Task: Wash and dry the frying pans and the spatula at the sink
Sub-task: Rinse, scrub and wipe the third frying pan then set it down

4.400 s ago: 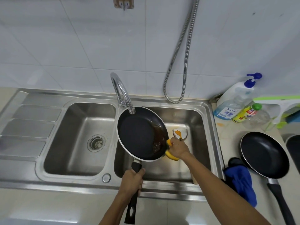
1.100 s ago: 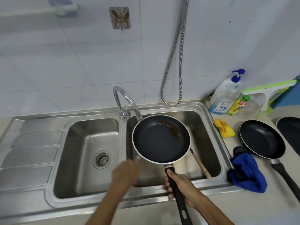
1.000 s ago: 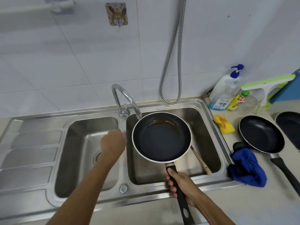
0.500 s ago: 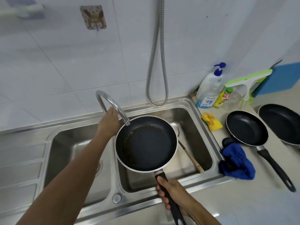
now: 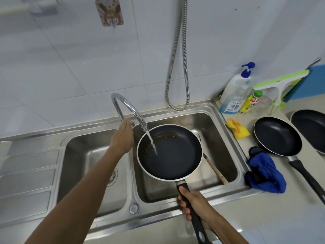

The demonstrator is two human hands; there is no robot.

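In the right hand, frying pan

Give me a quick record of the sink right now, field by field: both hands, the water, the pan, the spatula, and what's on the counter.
left hand: at the base of the faucet; grip hidden
right hand: grips the frying pan by its handle
frying pan: held over the right basin, brown residue near its far rim
water: running from the faucet into the pan
spatula: in the right basin, partly under the pan
counter: yellow sponge, blue cloth, second pan, third pan
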